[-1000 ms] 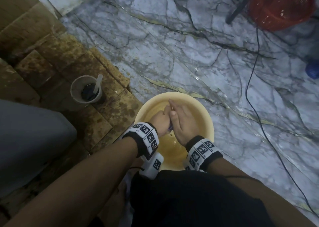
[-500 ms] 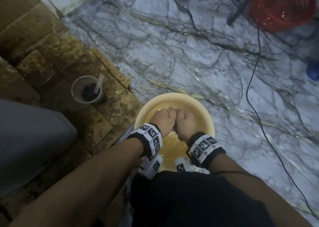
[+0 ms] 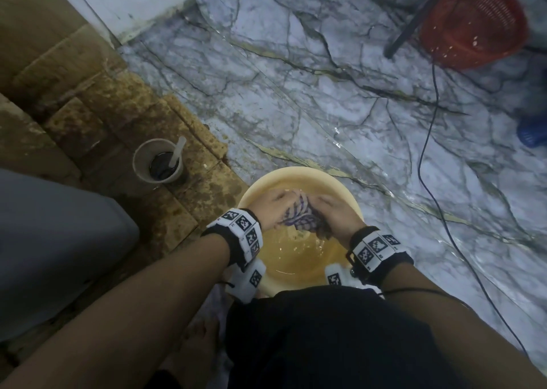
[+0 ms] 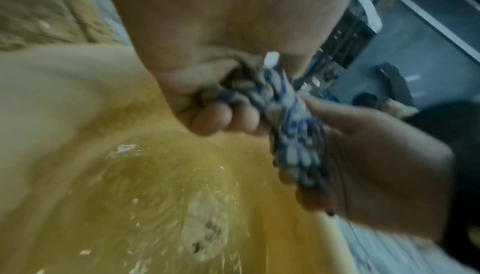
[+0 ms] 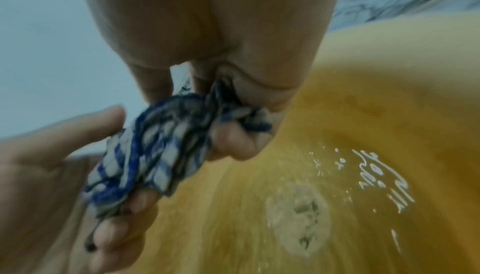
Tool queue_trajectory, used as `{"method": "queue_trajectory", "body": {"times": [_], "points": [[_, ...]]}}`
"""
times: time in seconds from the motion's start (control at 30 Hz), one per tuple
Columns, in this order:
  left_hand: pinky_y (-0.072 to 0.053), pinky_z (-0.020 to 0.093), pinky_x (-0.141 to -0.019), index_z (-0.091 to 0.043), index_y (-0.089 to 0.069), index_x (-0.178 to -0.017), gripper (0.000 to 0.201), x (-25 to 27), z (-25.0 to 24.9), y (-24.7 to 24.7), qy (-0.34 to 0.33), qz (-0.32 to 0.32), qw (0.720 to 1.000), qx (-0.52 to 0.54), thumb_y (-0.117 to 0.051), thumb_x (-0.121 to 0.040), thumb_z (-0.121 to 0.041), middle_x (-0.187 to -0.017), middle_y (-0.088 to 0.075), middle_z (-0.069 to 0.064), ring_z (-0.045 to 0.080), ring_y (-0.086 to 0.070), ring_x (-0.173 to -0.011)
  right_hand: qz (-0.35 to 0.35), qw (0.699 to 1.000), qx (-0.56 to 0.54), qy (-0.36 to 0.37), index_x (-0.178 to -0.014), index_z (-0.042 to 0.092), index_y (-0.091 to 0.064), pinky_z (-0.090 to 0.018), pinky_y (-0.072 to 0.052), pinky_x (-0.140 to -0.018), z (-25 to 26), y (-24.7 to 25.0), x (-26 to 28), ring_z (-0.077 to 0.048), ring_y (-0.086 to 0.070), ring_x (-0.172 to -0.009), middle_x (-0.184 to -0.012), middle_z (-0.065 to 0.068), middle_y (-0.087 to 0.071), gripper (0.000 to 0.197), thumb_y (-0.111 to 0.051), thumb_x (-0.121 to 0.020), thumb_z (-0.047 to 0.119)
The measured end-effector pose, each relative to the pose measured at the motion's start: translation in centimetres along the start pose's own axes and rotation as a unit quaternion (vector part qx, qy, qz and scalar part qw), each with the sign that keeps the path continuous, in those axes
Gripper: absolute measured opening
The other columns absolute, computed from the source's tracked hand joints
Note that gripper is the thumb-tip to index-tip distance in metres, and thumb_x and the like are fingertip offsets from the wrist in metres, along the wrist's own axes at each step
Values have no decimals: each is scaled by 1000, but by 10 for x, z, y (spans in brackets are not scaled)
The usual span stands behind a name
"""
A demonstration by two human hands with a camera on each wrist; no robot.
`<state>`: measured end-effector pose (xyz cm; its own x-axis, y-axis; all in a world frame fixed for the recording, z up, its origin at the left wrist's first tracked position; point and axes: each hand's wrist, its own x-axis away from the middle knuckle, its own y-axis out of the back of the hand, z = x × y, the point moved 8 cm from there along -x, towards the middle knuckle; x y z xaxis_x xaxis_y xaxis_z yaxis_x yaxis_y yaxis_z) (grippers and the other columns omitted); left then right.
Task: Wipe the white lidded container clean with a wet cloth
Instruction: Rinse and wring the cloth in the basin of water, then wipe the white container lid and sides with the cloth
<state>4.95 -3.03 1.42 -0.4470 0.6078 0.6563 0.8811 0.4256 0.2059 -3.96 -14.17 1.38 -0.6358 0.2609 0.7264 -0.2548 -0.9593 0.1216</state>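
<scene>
A blue-and-white striped cloth is bunched into a twisted roll above the water in a yellow basin. My left hand grips its left end with curled fingers. My right hand grips the right end. In the left wrist view the cloth runs from my left hand into my right hand, over the basin. The right wrist view shows the cloth between my right hand and left hand, with rippled water in the basin. No white lidded container is in view.
A cup of dark liquid with a white stick stands on stained brown tiles to the left. A red basket and a dark pole are at the far right. A black cable crosses the marble floor. My knee is just behind the basin.
My right hand closed from a flat palm into a fist beside the left. Both hands have now drawn slightly apart, and the twisted cloth shows between them.
</scene>
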Motion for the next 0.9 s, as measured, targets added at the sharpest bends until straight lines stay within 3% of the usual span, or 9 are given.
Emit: {"method": "queue_trajectory", "body": {"times": [0.07, 0.17, 0.27, 0.4, 0.63, 0.73, 0.83, 0.87, 0.9], "points": [[-41, 25, -50, -19, -53, -121, 32, 4, 3, 3, 18, 32, 999, 37, -55, -95, -36, -73, -60, 1, 15, -55, -57, 23, 1000, -19, -7, -116, 7, -61, -24, -41, -40, 0, 8, 6, -22, -55, -49, -78, -14, -67, 24, -53, -94, 9], [-50, 29, -58, -16, -55, -113, 28, 13, -6, 5, -1, 53, 998, 43, -68, -88, -17, -80, -65, 3, 15, -61, -66, 24, 999, 16, 15, -114, 4, -60, -32, -50, -52, 13, 16, 15, -29, -61, -61, -86, -19, -67, 32, -56, -85, -9], [-55, 34, -69, -17, -57, -115, 31, 23, -18, 11, -14, 37, 998, 50, -70, -87, -20, -88, -67, -1, 18, -67, -78, 17, 998, 56, 33, -102, 8, -64, -33, -52, -61, 29, 20, 25, -27, -63, -70, -91, -15, -70, 22, -68, -82, 1], [-57, 39, -85, -26, -54, -117, 37, 39, -39, 23, -39, 10, 994, 100, -73, -85, -24, -97, -67, -4, 23, -67, -96, 41, 998, 36, 37, -100, 11, -69, -31, -50, -75, 55, 21, 39, -28, -68, -90, -97, -9, -72, 38, -77, -66, 25], [-53, 22, -81, -14, -51, -125, 51, 86, -76, 66, -112, -69, 981, 144, -76, -81, -15, -106, -63, -2, 17, -62, -103, 67, 988, 70, 122, -81, 13, -70, -38, -52, -81, 130, -1, 69, -26, -67, -85, -87, -9, -72, 8, -69, -86, 20], [-52, 13, -63, -16, -52, -118, 43, 121, -87, 104, -129, -140, 963, 189, -74, -82, -9, -91, -63, -2, 11, -63, -86, 78, 985, 42, 148, -88, 9, -63, -33, -52, -73, 172, -17, 87, -21, -66, -86, -89, -5, -70, 7, -59, -92, 13], [-48, 9, -63, -8, -51, -130, 49, 167, -96, 142, -149, -194, 949, 199, -70, -85, -7, -75, -63, -2, 6, -63, -77, 97, 977, 44, 185, -100, 12, -65, -40, -52, -82, 221, -47, 110, -25, -66, -94, -102, -9, -70, 11, -61, -91, 16], [-47, 10, -67, -8, -49, -133, 52, 184, -97, 155, -153, -211, 942, 210, -69, -86, -7, -80, -67, 2, 9, -66, -84, 103, 974, 48, 197, -105, 8, -65, -44, -51, -87, 238, -60, 118, -27, -65, -97, -106, -12, -70, 21, -65, -87, 18], [-49, 14, -74, -9, -47, -135, 53, 201, -97, 167, -156, -228, 935, 223, -69, -87, -9, -107, -65, 16, 15, -67, -97, 109, 971, 54, 207, -110, 4, -62, -48, -48, -91, 254, -73, 126, -30, -64, -98, -110, -17, -68, 33, -69, -83, 21]]}}
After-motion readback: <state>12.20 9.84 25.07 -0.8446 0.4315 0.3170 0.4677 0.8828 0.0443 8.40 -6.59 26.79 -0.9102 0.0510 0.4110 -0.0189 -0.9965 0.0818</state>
